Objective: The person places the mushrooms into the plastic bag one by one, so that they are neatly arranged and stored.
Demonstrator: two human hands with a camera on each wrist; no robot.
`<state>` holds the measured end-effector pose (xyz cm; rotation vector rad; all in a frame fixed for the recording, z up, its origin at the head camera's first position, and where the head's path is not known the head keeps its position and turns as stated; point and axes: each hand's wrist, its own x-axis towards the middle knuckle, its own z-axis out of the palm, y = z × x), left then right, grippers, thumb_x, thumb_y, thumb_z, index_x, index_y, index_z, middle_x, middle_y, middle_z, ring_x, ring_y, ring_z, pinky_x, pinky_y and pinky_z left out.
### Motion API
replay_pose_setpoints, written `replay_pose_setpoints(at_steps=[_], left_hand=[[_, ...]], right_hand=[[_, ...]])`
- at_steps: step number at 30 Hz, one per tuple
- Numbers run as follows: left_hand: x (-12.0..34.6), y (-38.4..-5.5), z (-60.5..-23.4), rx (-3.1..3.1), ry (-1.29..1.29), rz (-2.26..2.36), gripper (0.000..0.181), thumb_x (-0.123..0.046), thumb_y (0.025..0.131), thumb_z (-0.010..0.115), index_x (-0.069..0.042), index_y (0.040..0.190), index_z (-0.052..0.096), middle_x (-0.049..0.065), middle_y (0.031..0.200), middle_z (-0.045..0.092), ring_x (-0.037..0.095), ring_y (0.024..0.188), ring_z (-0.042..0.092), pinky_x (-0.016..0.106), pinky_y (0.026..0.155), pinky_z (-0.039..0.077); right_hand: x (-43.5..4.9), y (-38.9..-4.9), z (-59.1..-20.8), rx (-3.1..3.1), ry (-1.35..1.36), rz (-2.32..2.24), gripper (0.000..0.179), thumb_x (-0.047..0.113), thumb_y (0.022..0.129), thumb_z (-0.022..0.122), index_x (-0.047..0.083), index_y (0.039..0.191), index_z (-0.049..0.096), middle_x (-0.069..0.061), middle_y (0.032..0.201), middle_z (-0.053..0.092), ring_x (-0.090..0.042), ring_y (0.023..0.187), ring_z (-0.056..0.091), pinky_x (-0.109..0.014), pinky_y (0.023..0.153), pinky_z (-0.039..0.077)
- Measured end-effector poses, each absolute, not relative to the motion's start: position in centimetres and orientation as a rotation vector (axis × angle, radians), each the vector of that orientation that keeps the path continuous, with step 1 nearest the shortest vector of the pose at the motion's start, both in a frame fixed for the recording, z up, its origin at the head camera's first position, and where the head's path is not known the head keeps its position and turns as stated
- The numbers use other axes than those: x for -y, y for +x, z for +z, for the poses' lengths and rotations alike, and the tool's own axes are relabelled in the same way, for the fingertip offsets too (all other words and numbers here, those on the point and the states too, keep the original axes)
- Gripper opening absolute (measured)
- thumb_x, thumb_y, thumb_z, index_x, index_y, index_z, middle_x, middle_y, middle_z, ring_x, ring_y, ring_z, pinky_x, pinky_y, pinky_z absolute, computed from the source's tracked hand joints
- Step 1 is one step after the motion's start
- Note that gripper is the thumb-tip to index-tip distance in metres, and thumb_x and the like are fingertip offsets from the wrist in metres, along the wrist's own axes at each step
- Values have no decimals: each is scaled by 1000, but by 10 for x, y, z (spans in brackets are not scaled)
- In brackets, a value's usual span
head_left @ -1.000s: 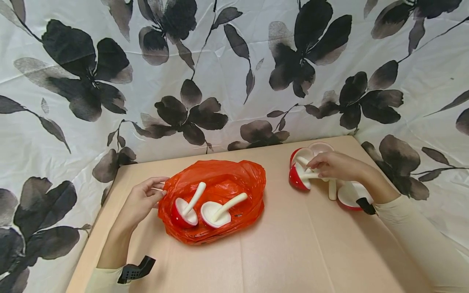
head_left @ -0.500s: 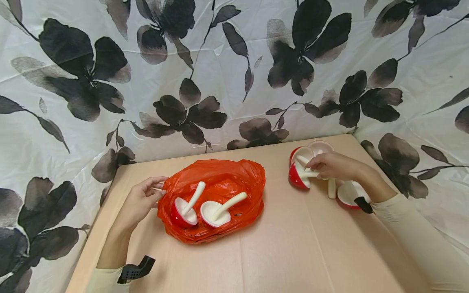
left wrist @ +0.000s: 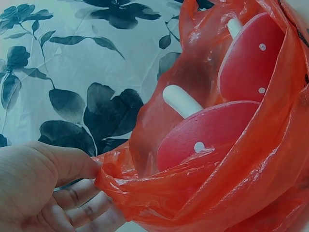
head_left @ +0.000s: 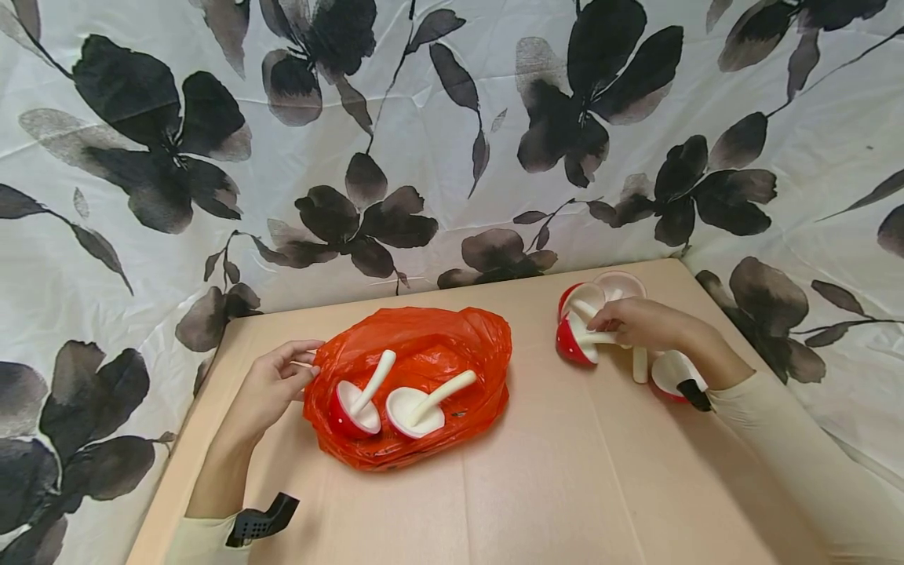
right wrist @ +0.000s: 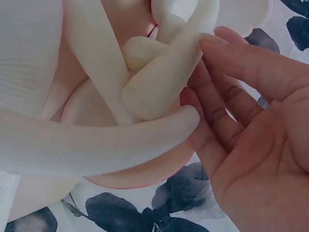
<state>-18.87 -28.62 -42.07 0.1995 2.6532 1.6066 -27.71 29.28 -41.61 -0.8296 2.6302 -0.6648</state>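
My left hand (head_left: 270,386) pinches the left edge of a crumpled red plastic bag (head_left: 438,333); the left wrist view shows thumb and fingers at its rim (left wrist: 118,176). Two toy mushrooms, one left (head_left: 348,422) and one right (head_left: 411,420), lie in the bag's opening with white stems pointing up and right. At the table's back right, my right hand (head_left: 646,320) reaches into several more red-capped mushrooms (head_left: 574,344). In the right wrist view its thumb and fingers stand either side of a pale mushroom stem (right wrist: 166,72), and another stem's tip (right wrist: 183,118) meets the fingers.
Under the right wrist lies a further mushroom (head_left: 669,369), partly hidden by the arm. A light wooden table (head_left: 537,471) carries everything. White cloth (head_left: 452,235) with dark flowers hangs behind and beside it. Black camera straps (head_left: 261,522) sit on both wrists.
My right hand and forearm have shifted slightly left among the mushrooms. The left hand, the bag and the mushrooms stay where they were.
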Motion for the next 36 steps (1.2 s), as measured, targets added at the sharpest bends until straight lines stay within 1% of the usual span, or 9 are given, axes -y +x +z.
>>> replay_pose_setpoints(at_steps=[4, 7, 10, 13, 19, 28, 31, 36], left_hand=[[284, -190, -421, -2658, 182, 1599, 39, 0, 100, 54, 0, 139, 55, 26, 119, 63, 22, 93, 72, 37, 73, 63], [283, -190, -421, -2659, 173, 1596, 39, 0, 100, 53, 0, 139, 55, 26, 119, 63, 22, 93, 72, 36, 72, 63], [283, -189, -421, -2661, 171, 1595, 39, 0, 100, 53, 0, 139, 55, 26, 119, 63, 23, 93, 72, 35, 72, 63], [282, -188, -420, -2664, 170, 1595, 39, 0, 100, 53, 0, 139, 55, 26, 119, 63, 24, 93, 72, 35, 72, 63], [282, -187, -421, -2667, 167, 1599, 39, 0, 99, 53, -1, 138, 56, 26, 119, 63, 24, 93, 72, 35, 72, 63], [283, -187, -421, -2663, 185, 1610, 39, -1, 100, 54, -1, 139, 56, 25, 120, 64, 23, 94, 72, 34, 71, 63], [284, -186, -421, -2662, 184, 1612, 39, -1, 100, 54, -2, 139, 56, 25, 119, 64, 23, 93, 72, 35, 71, 63], [285, -187, -419, -2662, 177, 1607, 39, -2, 100, 54, -3, 139, 56, 24, 119, 64, 24, 93, 72, 37, 72, 63]], right_hand=[[-291, -283, -417, -2654, -850, -596, 32, -13, 85, 65, -2, 114, 73, -8, 102, 73, -21, 88, 64, -41, 84, 58], [-290, -286, -418, -2673, -852, -546, 29, -9, 85, 70, 2, 112, 74, -3, 96, 72, -18, 84, 60, -33, 77, 55], [-289, -287, -420, -2696, -868, -502, 28, -7, 84, 72, 5, 109, 75, 0, 91, 71, -16, 81, 59, -30, 73, 52], [-290, -288, -422, -2721, -875, -457, 28, -6, 83, 73, 8, 107, 75, 2, 89, 70, -16, 80, 58, -30, 74, 52], [-289, -289, -423, -2726, -848, -432, 30, -6, 83, 73, 9, 108, 75, 3, 90, 70, -16, 82, 58, -34, 77, 53], [-288, -289, -423, -2701, -880, -467, 28, -6, 85, 72, 7, 109, 75, 1, 91, 71, -15, 81, 61, -39, 80, 57], [-288, -289, -423, -2692, -891, -481, 28, -7, 85, 72, 7, 109, 75, 1, 90, 71, -16, 81, 61, -38, 80, 57], [-289, -291, -424, -2694, -863, -478, 29, -6, 84, 74, 8, 109, 75, 2, 91, 70, -15, 81, 60, -35, 79, 56]])
